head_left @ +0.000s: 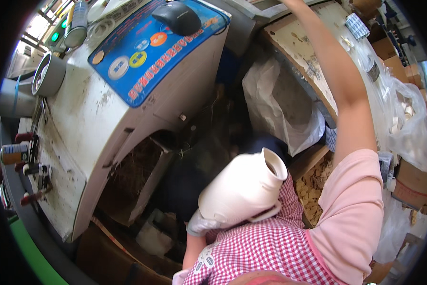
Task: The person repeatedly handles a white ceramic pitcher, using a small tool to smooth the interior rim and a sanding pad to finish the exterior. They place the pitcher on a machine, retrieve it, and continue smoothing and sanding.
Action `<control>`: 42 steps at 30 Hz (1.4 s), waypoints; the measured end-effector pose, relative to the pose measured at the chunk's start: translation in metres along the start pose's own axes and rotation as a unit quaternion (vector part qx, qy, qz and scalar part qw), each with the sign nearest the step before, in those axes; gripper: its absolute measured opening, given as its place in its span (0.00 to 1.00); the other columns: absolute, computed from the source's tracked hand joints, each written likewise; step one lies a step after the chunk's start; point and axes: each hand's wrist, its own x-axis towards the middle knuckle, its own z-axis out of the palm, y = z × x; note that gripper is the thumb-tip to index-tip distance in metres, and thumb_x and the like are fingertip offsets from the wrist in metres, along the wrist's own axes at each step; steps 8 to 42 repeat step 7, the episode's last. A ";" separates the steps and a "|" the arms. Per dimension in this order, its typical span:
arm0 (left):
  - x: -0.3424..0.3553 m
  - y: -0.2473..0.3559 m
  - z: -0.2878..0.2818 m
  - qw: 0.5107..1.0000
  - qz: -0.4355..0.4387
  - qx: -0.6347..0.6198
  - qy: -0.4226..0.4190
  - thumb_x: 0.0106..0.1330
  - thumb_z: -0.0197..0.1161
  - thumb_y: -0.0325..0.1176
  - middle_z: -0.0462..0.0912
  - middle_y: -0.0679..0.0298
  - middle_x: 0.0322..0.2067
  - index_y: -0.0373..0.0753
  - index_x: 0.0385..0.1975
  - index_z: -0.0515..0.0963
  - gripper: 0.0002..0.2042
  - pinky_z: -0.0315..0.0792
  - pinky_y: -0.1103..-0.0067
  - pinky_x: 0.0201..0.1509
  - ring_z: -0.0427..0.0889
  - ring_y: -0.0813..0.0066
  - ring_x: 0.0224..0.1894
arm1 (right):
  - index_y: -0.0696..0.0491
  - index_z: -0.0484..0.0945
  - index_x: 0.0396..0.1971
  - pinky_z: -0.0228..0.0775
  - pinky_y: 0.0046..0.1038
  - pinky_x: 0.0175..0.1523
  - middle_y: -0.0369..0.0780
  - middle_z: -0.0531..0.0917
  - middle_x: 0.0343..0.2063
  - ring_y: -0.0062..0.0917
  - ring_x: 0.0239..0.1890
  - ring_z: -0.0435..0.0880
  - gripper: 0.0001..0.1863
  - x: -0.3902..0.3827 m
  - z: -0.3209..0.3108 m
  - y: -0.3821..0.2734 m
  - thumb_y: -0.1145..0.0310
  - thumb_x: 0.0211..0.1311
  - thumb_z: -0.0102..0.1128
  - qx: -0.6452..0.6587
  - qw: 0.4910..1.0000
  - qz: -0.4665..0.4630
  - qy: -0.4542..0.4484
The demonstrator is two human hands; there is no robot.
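A cream-white plastic jug (242, 190) lies tilted across my lap, its round open mouth up and to the right and a handle on its lower side. At the jug's base, my left hand (203, 224), in a pale grey glove, grips it; most of its fingers are hidden beneath. My bare right forearm (327, 61) stretches far forward over the white worktop on the right. The right hand lies beyond the top edge of the picture, so what it touches is not shown.
A white machine cabinet (94, 90) on the left carries a blue mat (123, 88) and a black mouse (177, 18). A translucent plastic bag (270, 95) hangs beside the right worktop (289, 35), above a box of flat tan pieces (313, 185). Another bag (408, 142) holds small white parts.
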 end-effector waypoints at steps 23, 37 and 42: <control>0.003 0.003 0.022 0.994 0.100 0.008 -0.040 0.50 0.81 0.35 0.76 0.53 0.65 0.29 0.71 0.64 0.47 0.70 0.65 0.70 0.76 0.61 0.65 | 0.60 0.87 0.44 0.78 0.32 0.51 0.44 0.88 0.44 0.33 0.44 0.87 0.15 -0.258 -0.121 -0.166 0.63 0.71 0.62 0.416 0.704 -0.225 -0.530; 0.003 0.003 0.022 0.994 0.100 0.008 -0.040 0.50 0.81 0.35 0.76 0.53 0.65 0.29 0.71 0.64 0.47 0.70 0.65 0.70 0.76 0.61 0.65 | 0.60 0.87 0.44 0.78 0.32 0.51 0.44 0.88 0.44 0.33 0.44 0.87 0.15 -0.258 -0.121 -0.166 0.63 0.71 0.62 0.416 0.704 -0.225 -0.530; 0.003 0.003 0.022 0.994 0.100 0.008 -0.040 0.50 0.81 0.35 0.76 0.53 0.65 0.29 0.71 0.64 0.47 0.70 0.65 0.70 0.76 0.61 0.65 | 0.60 0.87 0.44 0.78 0.32 0.51 0.44 0.88 0.44 0.33 0.44 0.87 0.15 -0.258 -0.121 -0.166 0.63 0.71 0.62 0.416 0.704 -0.225 -0.530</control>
